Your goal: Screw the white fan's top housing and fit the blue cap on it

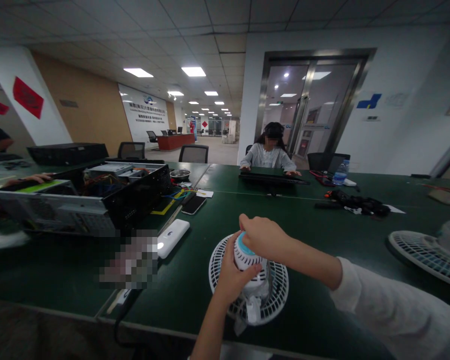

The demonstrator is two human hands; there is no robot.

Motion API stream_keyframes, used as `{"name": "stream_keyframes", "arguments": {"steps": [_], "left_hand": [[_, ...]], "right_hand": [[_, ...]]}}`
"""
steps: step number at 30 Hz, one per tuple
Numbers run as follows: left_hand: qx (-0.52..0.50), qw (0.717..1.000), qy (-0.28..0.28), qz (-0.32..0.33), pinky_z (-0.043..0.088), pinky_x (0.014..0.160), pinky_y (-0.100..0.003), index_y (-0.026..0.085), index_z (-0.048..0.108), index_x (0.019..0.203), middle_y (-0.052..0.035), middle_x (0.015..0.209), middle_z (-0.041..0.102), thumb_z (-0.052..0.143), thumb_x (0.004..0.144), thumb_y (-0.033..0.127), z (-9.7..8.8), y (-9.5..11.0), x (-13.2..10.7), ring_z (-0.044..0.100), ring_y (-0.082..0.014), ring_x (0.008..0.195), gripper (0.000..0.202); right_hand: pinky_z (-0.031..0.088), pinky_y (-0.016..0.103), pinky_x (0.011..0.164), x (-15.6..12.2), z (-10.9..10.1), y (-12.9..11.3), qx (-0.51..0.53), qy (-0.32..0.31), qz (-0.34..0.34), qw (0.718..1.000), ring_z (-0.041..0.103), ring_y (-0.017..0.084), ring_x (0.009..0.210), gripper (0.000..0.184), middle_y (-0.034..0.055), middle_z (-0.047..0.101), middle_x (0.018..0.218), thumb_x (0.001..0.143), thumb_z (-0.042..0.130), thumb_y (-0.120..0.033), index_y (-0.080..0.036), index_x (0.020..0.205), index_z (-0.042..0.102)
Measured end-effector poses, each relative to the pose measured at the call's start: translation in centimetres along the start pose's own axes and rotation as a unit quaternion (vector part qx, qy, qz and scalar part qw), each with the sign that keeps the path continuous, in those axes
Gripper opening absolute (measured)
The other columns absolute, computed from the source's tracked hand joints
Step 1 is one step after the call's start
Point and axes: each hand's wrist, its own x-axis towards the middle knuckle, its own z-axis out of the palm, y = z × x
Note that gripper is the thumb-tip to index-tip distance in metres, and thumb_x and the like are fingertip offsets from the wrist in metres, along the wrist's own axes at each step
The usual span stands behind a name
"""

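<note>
White fan (279, 289) face-down, hub (248, 260) upright, lower centre.
My left hand (230, 281) grips the hub; right hand (264, 237) clasps its cap (243, 246).

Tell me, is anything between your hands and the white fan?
Nothing visible. The left hand grips the white fan by its motor housing, and the right hand closes over its teal cap.

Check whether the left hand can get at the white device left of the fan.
Probably yes: only bare table separates the white device from the left hand, which grips the fan.
</note>
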Motion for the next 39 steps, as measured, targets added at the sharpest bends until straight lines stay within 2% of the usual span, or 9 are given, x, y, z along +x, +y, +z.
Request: {"name": "stream_keyframes", "arguments": {"steps": [3,6,10,14,19,28,31,34,39], "left_hand": [[-0.002,1.000,-0.012,0.005,0.039,0.095,-0.037,0.022,0.038,0.122,-0.0055,0.119,0.052,0.070,0.064,0.024,-0.2,0.1,0.0,0.051,-0.0241,0.110,0.067],[0.009,1.000,-0.013,0.003,0.039,0.096,-0.037,0.021,0.038,0.123,-0.0064,0.120,0.052,0.070,0.064,0.023,-0.2,0.1,-0.1,0.051,-0.0247,0.111,0.067],[-0.003,1.000,-0.003,0.002,0.040,0.095,-0.038,0.021,0.038,0.122,-0.0070,0.120,0.052,0.071,0.063,0.024,-0.1,0.1,-0.1,0.050,-0.0258,0.112,0.067],[-0.001,1.000,-0.009,0.008,0.041,0.094,-0.039,0.021,0.039,0.121,-0.0061,0.117,0.054,0.070,0.063,0.026,0.0,0.0,0.0,0.052,-0.0253,0.108,0.066],[0.012,1.000,0.001,0.009,0.042,0.092,-0.039,0.021,0.040,0.121,-0.0063,0.115,0.056,0.070,0.062,0.029,0.0,-0.1,0.0,0.054,-0.0258,0.106,0.067],[-0.005,1.000,-0.002,0.004,0.041,0.093,-0.037,0.021,0.040,0.120,-0.0061,0.114,0.056,0.071,0.062,0.025,0.1,0.0,0.0,0.054,-0.0250,0.106,0.066],[0.006,1.000,-0.005,0.008,0.039,0.094,-0.038,0.022,0.039,0.121,-0.0064,0.116,0.054,0.070,0.062,0.025,0.0,0.0,0.0,0.052,-0.0256,0.108,0.067],[0.035,0.999,0.002,0.000,0.037,0.097,-0.038,0.022,0.038,0.122,-0.0069,0.119,0.050,0.070,0.063,0.025,-0.2,-0.2,0.0,0.049,-0.0260,0.111,0.067],[0.048,0.999,0.008,-0.002,0.036,0.098,-0.039,0.020,0.037,0.122,-0.0083,0.121,0.047,0.069,0.064,0.026,-0.4,-0.8,-0.1,0.047,-0.0259,0.114,0.066]], "right_hand": [[0.038,0.025,0.053,-0.3,-0.8,1.2,0.034,-0.023,-0.043,0.998,0.061,0.019,0.071,0.025,0.0090,0.065,0.085,0.082,0.040,-0.020,-0.015,0.102,0.055],[0.040,0.024,0.064,-0.8,-1.7,2.8,0.059,-0.046,-0.141,0.987,0.059,0.016,0.077,0.023,0.0034,0.063,0.086,0.081,0.049,-0.022,-0.021,0.102,0.059],[0.041,0.029,0.076,-0.9,-1.9,4.1,0.068,-0.056,-0.232,0.969,0.055,0.018,0.089,0.025,0.0069,0.058,0.099,0.079,0.056,-0.021,-0.019,0.104,0.062],[0.042,0.029,0.077,-0.4,-1.7,3.4,-0.002,-0.039,-0.228,0.973,0.055,0.019,0.094,0.022,0.0066,0.058,0.103,0.079,0.058,-0.024,-0.019,0.100,0.063],[0.043,0.031,0.068,-0.1,-1.6,1.8,-0.048,-0.024,-0.196,0.979,0.060,0.023,0.081,0.016,0.0098,0.064,0.087,0.080,0.054,-0.023,-0.013,0.087,0.064],[0.043,0.031,0.054,0.6,0.3,0.6,-0.056,0.027,-0.059,0.996,0.063,0.026,0.072,0.025,0.0151,0.065,0.078,0.086,0.037,-0.017,-0.009,0.101,0.055],[0.044,0.030,0.060,0.2,-0.7,1.8,-0.035,0.001,-0.094,0.995,0.063,0.023,0.075,0.025,0.0112,0.065,0.084,0.088,0.037,-0.021,-0.014,0.099,0.058],[0.043,0.028,0.075,-0.4,-1.8,3.2,0.000,-0.034,-0.191,0.981,0.059,0.019,0.090,0.024,0.0060,0.062,0.100,0.082,0.050,-0.016,-0.021,0.103,0.060],[0.042,0.032,0.083,-0.5,-2.4,3.9,0.040,-0.074,-0.264,0.961,0.054,0.020,0.099,0.026,0.0074,0.058,0.110,0.076,0.059,-0.012,-0.017,0.102,0.063]]}}
